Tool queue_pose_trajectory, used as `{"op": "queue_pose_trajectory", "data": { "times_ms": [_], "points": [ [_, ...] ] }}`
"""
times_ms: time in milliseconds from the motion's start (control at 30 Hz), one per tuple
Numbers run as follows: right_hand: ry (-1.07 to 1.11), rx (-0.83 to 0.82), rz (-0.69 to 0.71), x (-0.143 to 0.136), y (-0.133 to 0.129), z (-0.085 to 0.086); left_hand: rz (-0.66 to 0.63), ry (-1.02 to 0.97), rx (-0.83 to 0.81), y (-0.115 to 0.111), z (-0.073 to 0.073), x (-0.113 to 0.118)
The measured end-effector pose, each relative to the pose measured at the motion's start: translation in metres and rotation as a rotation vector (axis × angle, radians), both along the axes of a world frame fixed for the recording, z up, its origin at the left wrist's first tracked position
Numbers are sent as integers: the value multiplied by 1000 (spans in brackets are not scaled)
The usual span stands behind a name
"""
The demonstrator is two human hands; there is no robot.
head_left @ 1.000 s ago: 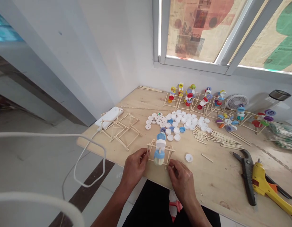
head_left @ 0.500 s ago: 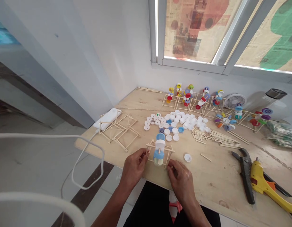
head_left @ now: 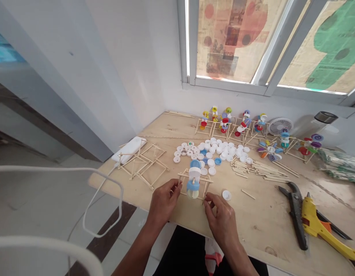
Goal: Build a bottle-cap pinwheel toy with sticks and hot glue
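A small wooden stick frame (head_left: 206, 179) stands at the table's front edge, carrying a wheel of blue and white bottle caps (head_left: 194, 173) on its crossbar. My left hand (head_left: 165, 199) pinches the frame's left side between thumb and fingers. On the opposite side, my right hand (head_left: 222, 214) has its fingertips closed on the lower right stick. Just right of the frame lies a single white cap (head_left: 226, 195), and beyond it a short loose stick (head_left: 248, 194). Behind the frame spreads a pile of mostly white caps (head_left: 223, 148).
Bare stick frames (head_left: 142, 163) and a white power strip (head_left: 129, 148) sit at the left. Cut sticks (head_left: 268, 171), black cutters (head_left: 296, 214) and a yellow glue gun (head_left: 311, 218) lie right. Colourful cap wheels on frames (head_left: 223, 124), a fan (head_left: 280, 126) and a flask (head_left: 321, 122) line the back.
The camera view has shifted slightly, so the table's contents sit a little lower and further left. Both hands keep their hold on the frame, which has hardly moved.
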State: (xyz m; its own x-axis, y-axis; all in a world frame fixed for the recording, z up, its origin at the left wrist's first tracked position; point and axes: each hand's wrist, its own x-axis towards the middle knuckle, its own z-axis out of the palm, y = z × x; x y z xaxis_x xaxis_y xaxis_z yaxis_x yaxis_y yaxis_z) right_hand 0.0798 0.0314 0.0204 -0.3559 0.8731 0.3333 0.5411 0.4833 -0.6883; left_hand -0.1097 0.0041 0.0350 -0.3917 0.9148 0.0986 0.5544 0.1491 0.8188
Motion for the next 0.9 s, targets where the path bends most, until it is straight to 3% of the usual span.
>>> {"op": "queue_pose_trajectory", "data": {
  "times_ms": [367, 900],
  "points": [
    [29, 1, -1, -8, 18, 18, 28, -11, 73, 25, 18, -9],
    [198, -234, 105, -32, 58, 42, 108, 67, 70, 71, 34, -36]
  ]
}}
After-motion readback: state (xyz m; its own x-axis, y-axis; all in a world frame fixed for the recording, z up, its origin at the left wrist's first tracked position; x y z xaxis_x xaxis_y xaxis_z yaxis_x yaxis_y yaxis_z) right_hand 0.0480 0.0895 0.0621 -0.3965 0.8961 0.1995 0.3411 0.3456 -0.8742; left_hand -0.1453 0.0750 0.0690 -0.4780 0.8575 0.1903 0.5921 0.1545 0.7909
